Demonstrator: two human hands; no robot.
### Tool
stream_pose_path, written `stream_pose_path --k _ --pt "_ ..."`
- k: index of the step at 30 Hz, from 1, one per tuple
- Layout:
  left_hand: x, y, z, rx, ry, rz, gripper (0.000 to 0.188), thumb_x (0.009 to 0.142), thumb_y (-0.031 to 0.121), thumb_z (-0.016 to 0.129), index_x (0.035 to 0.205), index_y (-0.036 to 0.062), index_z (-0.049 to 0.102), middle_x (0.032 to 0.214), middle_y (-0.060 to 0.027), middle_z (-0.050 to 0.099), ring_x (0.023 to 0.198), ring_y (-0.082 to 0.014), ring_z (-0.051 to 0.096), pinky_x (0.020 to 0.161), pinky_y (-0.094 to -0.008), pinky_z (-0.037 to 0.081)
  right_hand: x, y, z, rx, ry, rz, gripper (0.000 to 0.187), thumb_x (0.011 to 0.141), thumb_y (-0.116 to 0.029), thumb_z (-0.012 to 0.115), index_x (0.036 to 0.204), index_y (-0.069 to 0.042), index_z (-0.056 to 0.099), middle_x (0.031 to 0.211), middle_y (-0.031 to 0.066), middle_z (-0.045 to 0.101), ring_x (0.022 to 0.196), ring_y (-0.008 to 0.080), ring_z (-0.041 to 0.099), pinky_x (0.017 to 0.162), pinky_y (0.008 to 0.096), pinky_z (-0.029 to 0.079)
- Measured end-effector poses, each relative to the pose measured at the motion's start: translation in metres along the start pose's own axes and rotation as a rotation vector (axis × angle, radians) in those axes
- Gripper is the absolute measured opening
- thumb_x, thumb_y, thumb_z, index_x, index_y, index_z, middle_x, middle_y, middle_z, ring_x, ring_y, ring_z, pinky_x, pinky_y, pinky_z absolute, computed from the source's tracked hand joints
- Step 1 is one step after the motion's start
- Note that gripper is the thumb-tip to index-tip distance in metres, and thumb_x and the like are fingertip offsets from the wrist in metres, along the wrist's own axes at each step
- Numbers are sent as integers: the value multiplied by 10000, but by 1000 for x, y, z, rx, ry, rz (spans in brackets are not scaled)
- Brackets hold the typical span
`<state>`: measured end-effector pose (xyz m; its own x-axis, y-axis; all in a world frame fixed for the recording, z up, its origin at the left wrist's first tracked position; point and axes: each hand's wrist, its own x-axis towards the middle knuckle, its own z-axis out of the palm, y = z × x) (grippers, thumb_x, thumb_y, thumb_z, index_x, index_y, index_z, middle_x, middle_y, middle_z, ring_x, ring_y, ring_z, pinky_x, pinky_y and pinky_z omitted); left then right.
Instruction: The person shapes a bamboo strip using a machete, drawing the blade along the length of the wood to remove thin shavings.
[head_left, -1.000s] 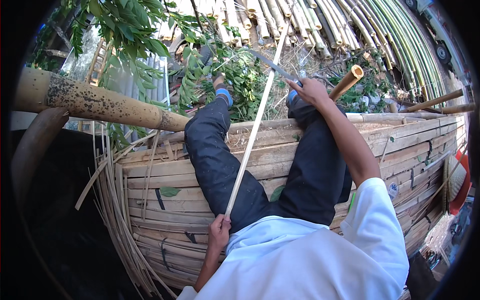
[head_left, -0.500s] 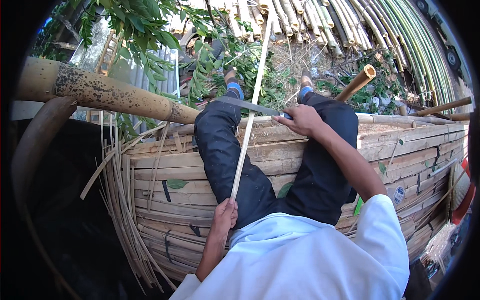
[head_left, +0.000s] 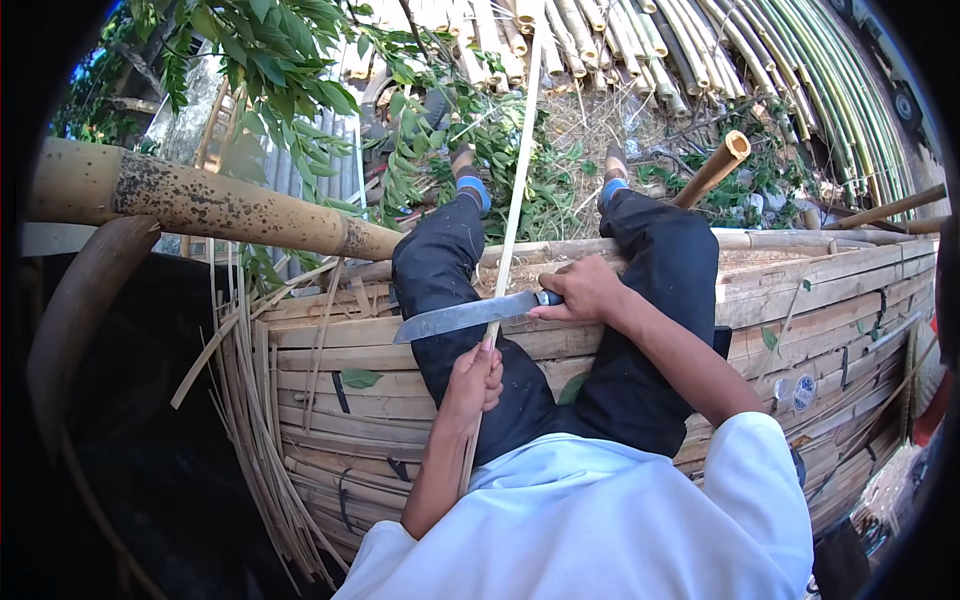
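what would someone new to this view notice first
A broad knife in the right hand crosses a long pale strip near the centre. The left hand grips that strip just below the knife. At upper left, a thick speckled bamboo pole slants down to the right.

Print on the blue-white disc [head_left: 803, 393] is unreadable.

1. Left hand [head_left: 473, 385]: fingers [head_left: 493, 378] curled closed, held ahead of the torso [head_left: 600, 520].
2. Left forearm [head_left: 440, 470]: angled forward.
3. Right hand [head_left: 580, 290]: clenched, slightly farther forward, near the left hand but apart.
4. Right forearm [head_left: 680, 358]: passing above the right thigh [head_left: 640, 385].
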<state>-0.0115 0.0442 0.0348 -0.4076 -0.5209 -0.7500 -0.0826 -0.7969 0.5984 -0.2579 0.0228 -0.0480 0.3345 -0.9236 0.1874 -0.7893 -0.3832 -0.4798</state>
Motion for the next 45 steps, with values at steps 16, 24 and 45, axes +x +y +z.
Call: stream_pose_path --k 16,24,45 --pt "-5 4 -4 -26 -23 -7 345 1028 399 362 820 126 402 560 76 255 394 -3 195 340 -191 131 0 10 1 -74 -4 82 643 795 -718 512 624 -99 558 462 126 508 447 336 556 434 429 408" --pt "-28 2 -18 -92 -2 -28 354 1027 408 357 807 133 394 563 72 258 395 -10 197 339 -198 131 8 29 -8 -104 -19 214 639 822 -694 496 639 -89 582 477 141 521 469 347 570 447 445 424" --pt "-52 -24 -36 -78 -79 -76 380 1021 431 360 800 123 395 557 65 259 398 -17 195 340 -201 139 15 4 -4 -33 87 -66 588 829 -662 522 685 -96 587 480 128 515 458 338 556 445 432 434"
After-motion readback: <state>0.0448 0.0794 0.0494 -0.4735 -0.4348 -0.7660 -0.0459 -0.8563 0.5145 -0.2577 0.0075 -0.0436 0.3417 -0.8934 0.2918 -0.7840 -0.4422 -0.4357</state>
